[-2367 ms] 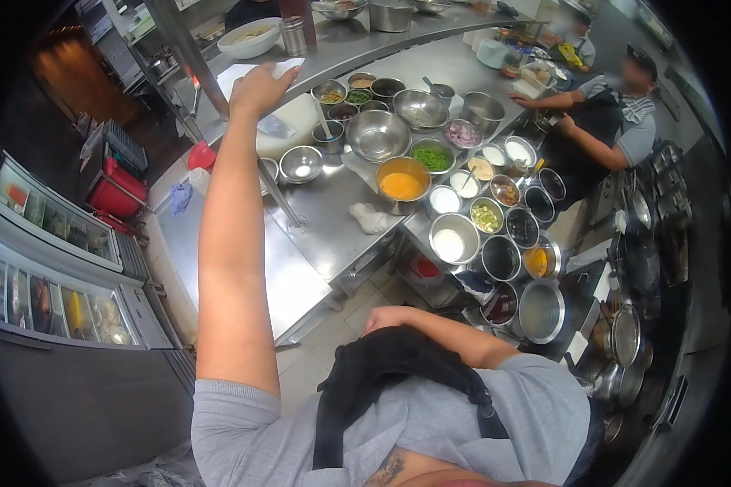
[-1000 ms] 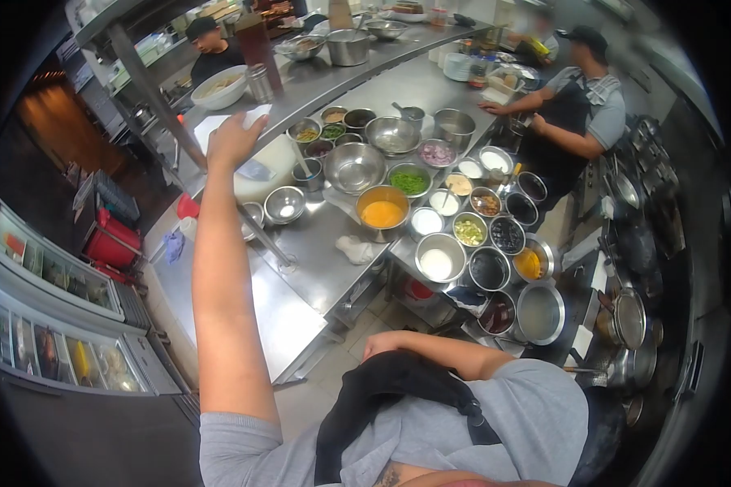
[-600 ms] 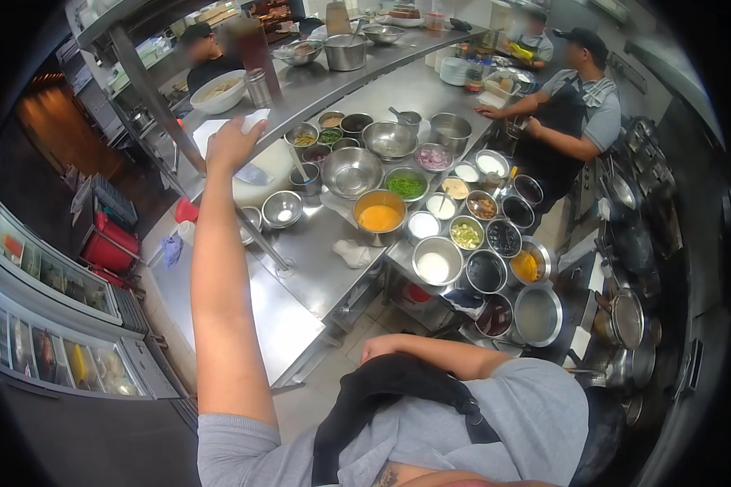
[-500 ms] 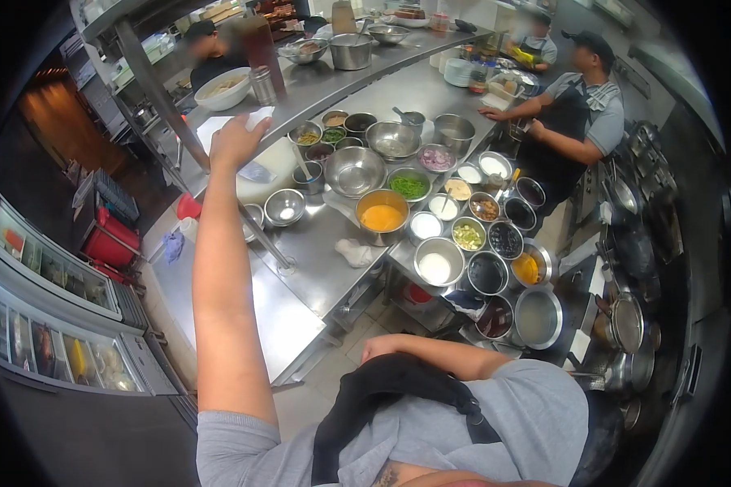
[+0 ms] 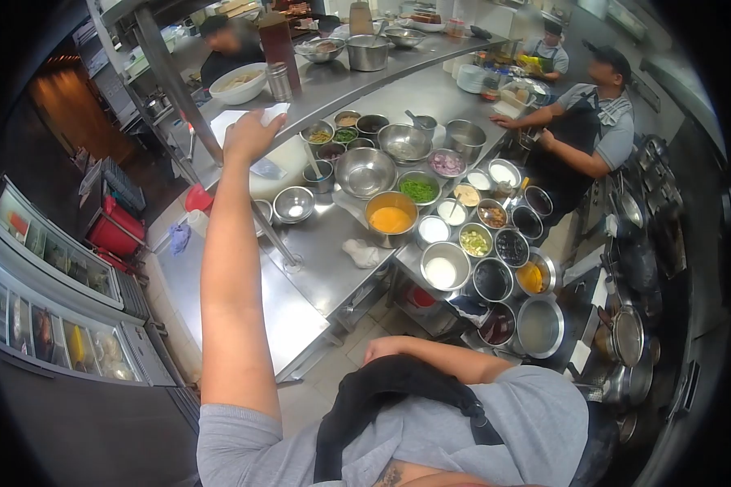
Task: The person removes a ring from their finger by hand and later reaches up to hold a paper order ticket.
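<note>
My left hand (image 5: 250, 138) is at the end of my stretched arm, lying on the edge of the raised steel shelf (image 5: 326, 99) over a sheet of white paper (image 5: 276, 112). Its thumb is spread away from the fingers. Close by on the shelf are a white oval bowl (image 5: 240, 84) and a metal shaker (image 5: 279, 81). My right hand (image 5: 379, 349) is bent in front of my body beside the black strap (image 5: 382, 381); its fingers are mostly hidden, and nothing shows in it.
Steel bowls and tubs crowd the counter, among them an orange liquid (image 5: 391, 219), chopped greens (image 5: 418, 191) and onions (image 5: 447, 164). One person (image 5: 593, 122) stands at the right, another (image 5: 548, 55) behind, a third (image 5: 229, 53) beyond the shelf. A glass-topped fridge (image 5: 65, 325) is at left.
The camera view has shifted slightly, moving the counter and shelf in the picture. My left hand stays on the paper at the shelf edge, and my right hand stays near my body.
</note>
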